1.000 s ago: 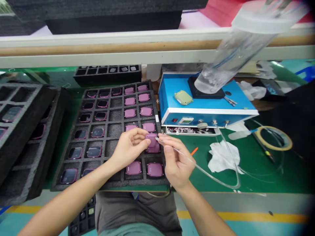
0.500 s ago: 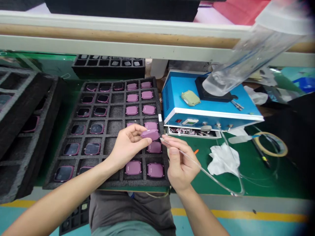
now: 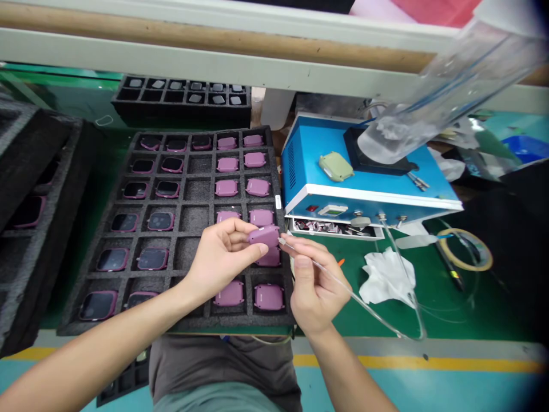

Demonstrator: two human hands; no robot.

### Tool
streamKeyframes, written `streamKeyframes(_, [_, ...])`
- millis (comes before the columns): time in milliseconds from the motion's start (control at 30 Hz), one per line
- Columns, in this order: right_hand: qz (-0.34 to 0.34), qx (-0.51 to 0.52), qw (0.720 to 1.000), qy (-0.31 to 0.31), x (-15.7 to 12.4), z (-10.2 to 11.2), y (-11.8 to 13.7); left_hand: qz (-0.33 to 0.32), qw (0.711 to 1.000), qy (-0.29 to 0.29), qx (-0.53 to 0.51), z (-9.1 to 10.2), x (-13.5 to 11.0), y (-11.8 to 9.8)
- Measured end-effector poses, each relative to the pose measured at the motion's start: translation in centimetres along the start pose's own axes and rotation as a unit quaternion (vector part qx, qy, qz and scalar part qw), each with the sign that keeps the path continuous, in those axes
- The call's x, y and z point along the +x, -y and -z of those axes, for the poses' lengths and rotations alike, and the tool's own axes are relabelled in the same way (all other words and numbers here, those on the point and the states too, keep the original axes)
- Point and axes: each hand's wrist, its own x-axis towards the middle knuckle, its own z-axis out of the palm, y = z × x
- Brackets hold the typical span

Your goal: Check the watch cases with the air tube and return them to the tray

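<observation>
My left hand pinches a purple watch case between thumb and fingers, above the right part of a black foam tray. My right hand is closed around the end of a thin clear tube. A small pale tip on that end points at the right edge of the watch case; whether they touch I cannot tell. Under the hands, the tray's right columns hold more purple cases, and its left columns hold watches with dark screens.
The tube runs to a blue box carrying a light green watch case and a clear cylinder. A small tray of tiny parts, crumpled tissue and a tape roll lie nearby. Stacked foam trays stand left.
The view has tilted down a little, so the bench appears higher. The watch case has turned slightly in my left hand and sits nearly level with the tube's tip. Both grips are unchanged.
</observation>
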Motion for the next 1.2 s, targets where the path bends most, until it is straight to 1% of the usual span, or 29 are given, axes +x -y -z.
streamKeyframes(600, [-0.002,0.011,1.0,-0.005,-0.04,0.01,-0.19,-0.004,0.999,0.001,-0.032,-0.17,-0.07,-0.12])
streamKeyframes(1200, [0.009,0.006,1.0,0.002,-0.05,0.18,-0.27,-0.008,1.0,0.004,-0.02,-0.11,-0.11,-0.06])
